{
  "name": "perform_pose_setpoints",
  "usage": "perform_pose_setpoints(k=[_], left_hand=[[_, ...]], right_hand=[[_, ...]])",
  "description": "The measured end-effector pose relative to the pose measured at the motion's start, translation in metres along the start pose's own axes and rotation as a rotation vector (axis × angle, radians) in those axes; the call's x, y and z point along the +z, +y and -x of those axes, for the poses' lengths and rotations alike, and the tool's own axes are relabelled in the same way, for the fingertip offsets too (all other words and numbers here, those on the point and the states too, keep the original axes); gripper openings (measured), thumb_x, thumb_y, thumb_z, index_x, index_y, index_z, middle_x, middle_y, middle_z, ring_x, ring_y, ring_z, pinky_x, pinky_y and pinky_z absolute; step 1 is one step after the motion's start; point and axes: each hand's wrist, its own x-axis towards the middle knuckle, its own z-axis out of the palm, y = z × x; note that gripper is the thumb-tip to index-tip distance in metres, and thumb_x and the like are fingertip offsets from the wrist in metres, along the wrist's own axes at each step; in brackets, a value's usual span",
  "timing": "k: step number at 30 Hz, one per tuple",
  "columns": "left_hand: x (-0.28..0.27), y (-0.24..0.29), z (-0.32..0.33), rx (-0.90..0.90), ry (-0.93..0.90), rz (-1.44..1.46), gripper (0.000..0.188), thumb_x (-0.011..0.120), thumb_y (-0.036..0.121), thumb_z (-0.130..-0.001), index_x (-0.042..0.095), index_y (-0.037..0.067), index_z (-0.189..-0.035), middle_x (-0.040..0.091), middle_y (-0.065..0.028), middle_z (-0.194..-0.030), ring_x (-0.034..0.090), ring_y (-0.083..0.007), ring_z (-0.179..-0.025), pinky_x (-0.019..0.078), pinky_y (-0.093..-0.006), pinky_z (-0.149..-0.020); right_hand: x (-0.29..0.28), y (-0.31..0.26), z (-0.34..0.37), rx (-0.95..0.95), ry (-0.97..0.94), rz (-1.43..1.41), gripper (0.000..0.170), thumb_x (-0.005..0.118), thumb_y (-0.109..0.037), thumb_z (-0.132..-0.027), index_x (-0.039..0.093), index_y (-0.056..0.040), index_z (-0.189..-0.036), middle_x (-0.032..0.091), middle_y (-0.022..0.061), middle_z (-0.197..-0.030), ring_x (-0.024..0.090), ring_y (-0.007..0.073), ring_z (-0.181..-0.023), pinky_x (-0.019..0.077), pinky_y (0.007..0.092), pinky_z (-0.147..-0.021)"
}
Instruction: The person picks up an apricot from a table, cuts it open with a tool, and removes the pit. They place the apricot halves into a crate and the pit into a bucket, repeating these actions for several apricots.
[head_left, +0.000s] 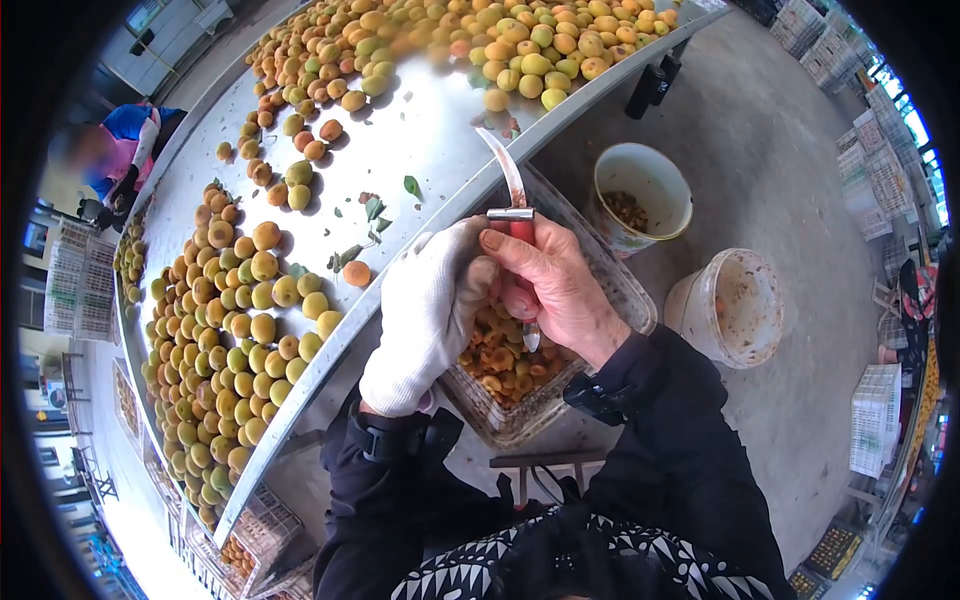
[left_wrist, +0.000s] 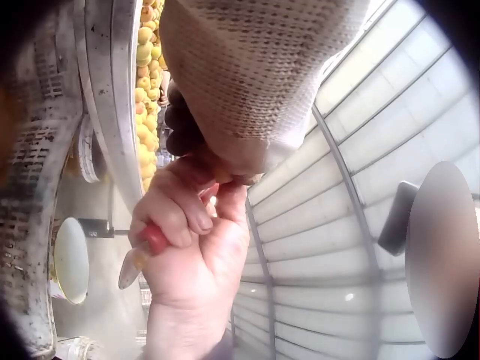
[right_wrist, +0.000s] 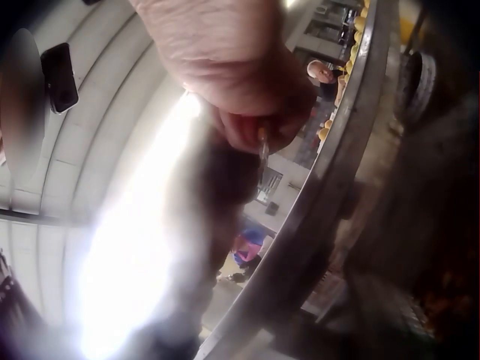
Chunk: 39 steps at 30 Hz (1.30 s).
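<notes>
My bare right hand (head_left: 560, 280) grips a red-handled knife (head_left: 522, 232). Its curved blade (head_left: 505, 165) points away beyond a metal collar, and a spoon-shaped metal tip (head_left: 531, 337) sticks out below the fist. Against it, my left hand (head_left: 425, 310) in a white knit glove is curled, thumb side toward the right thumb. I cannot tell what the gloved fingers hold, since both hands hide it. In the left wrist view, the right fingers (left_wrist: 176, 210) wrap the handle's red end (left_wrist: 155, 238). Beneath the hands, cut fruit (head_left: 505, 365) lies in a plastic crate (head_left: 490, 432).
A metal-edged table (head_left: 420, 130) to the left bears many yellow-orange fruits (head_left: 230, 350) and some leaves. Two white buckets, one farther (head_left: 665, 165) and one nearer (head_left: 765, 310), stand on the floor at right. Another person (head_left: 125, 150) is across the table. Crates (head_left: 875, 420) are stacked far right.
</notes>
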Motion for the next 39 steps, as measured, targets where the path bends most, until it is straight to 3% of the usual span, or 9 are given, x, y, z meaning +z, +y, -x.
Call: perform_pose_setpoints(k=[4, 6, 11, 14, 23, 27, 32, 36, 39], left_hand=[[0.010, 0.003, 0.000, 0.091, 0.083, -0.012, 0.035, 0.056, 0.028, -0.096, 0.059, 0.000, -0.117, 0.065, -0.0188, -0.092, 0.061, -0.0385, -0.085, 0.0486, -0.0438, -0.076], [0.018, 0.006, 0.003, -0.064, 0.130, 0.006, 0.029, 0.055, 0.022, -0.095, 0.060, 0.000, -0.114, 0.065, -0.0188, -0.094, 0.062, -0.0382, -0.084, 0.0490, -0.0431, -0.075], [0.035, 0.007, 0.003, 0.048, 0.363, -0.025, 0.022, 0.052, 0.014, -0.095, 0.063, 0.001, -0.108, 0.067, -0.0165, -0.088, 0.066, -0.0339, -0.077, 0.0520, -0.0389, -0.071], [0.045, 0.006, 0.003, -0.026, 0.413, 0.076, 0.023, 0.050, 0.016, -0.096, 0.063, 0.001, -0.107, 0.067, -0.0166, -0.084, 0.067, -0.0324, -0.073, 0.0523, -0.0369, -0.069], [0.057, 0.012, -0.002, -0.340, 0.425, 0.286, 0.025, 0.043, 0.020, -0.103, 0.061, 0.003, -0.108, 0.067, -0.0137, -0.081, 0.065, -0.0196, -0.068, 0.0509, -0.0315, -0.066], [0.057, 0.009, -0.004, -0.269, 0.449, 0.313, 0.026, 0.043, 0.021, -0.104, 0.060, 0.002, -0.106, 0.065, -0.0103, -0.080, 0.059, -0.0150, -0.065, 0.0486, -0.0294, -0.063], [0.053, 0.008, -0.005, -0.301, 0.399, 0.416, 0.030, 0.042, 0.024, -0.105, 0.060, 0.000, -0.104, 0.061, -0.0080, -0.086, 0.054, -0.0128, -0.074, 0.0456, -0.0282, -0.069], [0.047, 0.001, -0.003, -0.443, 0.386, 0.586, 0.038, 0.039, 0.031, -0.105, 0.059, -0.001, -0.104, 0.060, -0.0090, -0.091, 0.054, -0.0141, -0.082, 0.0455, -0.0289, -0.075], [0.027, 0.009, 0.002, -0.231, 0.250, 0.477, 0.030, 0.041, 0.012, -0.104, 0.048, -0.002, -0.129, 0.056, -0.0166, -0.123, 0.056, -0.0274, -0.112, 0.0440, -0.0368, -0.098]], right_hand=[[0.008, 0.007, 0.002, -0.080, 0.108, 0.035, 0.020, 0.066, -0.023, -0.094, 0.061, -0.0053, -0.101, 0.058, -0.0017, -0.072, 0.049, 0.0016, -0.053, 0.0367, 0.0170, -0.043], [0.013, 0.012, 0.004, -0.109, 0.139, 0.017, 0.018, 0.065, -0.022, -0.094, 0.061, -0.0046, -0.100, 0.059, -0.0019, -0.075, 0.051, 0.0019, -0.057, 0.0394, 0.0172, -0.046], [0.018, 0.019, 0.002, -0.376, 0.235, 0.158, 0.016, 0.064, -0.016, -0.094, 0.062, -0.0011, -0.101, 0.061, -0.0030, -0.081, 0.052, 0.0006, -0.070, 0.0450, 0.0174, -0.059], [0.011, 0.024, -0.001, -0.472, 0.217, 0.200, 0.014, 0.064, -0.014, -0.094, 0.062, -0.0008, -0.098, 0.061, -0.0033, -0.083, 0.052, 0.0006, -0.070, 0.0449, 0.0175, -0.060], [0.009, 0.026, -0.007, -0.505, 0.308, 0.207, 0.013, 0.065, -0.012, -0.091, 0.063, 0.0008, -0.094, 0.059, -0.0041, -0.079, 0.050, 0.0017, -0.070, 0.0446, 0.0190, -0.061], [0.010, 0.025, -0.009, -0.532, 0.321, 0.243, 0.013, 0.066, -0.012, -0.090, 0.061, 0.0000, -0.088, 0.058, -0.0037, -0.077, 0.049, 0.0024, -0.069, 0.0442, 0.0198, -0.061], [0.004, 0.025, -0.011, -0.572, 0.335, 0.519, 0.019, 0.067, -0.011, -0.089, 0.053, -0.0029, -0.080, 0.056, -0.0027, -0.075, 0.046, 0.0022, -0.070, 0.0430, 0.0194, -0.063], [0.008, 0.026, -0.007, -0.629, 0.268, 0.559, 0.014, 0.067, -0.011, -0.089, 0.056, -0.0028, -0.087, 0.058, -0.0025, -0.076, 0.049, 0.0023, -0.070, 0.0446, 0.0194, -0.063], [0.008, 0.011, 0.000, -0.439, 0.113, 0.297, 0.015, 0.066, -0.012, -0.092, 0.059, -0.0027, -0.101, 0.062, 0.0005, -0.083, 0.054, 0.0028, -0.064, 0.0455, 0.0187, -0.057]])
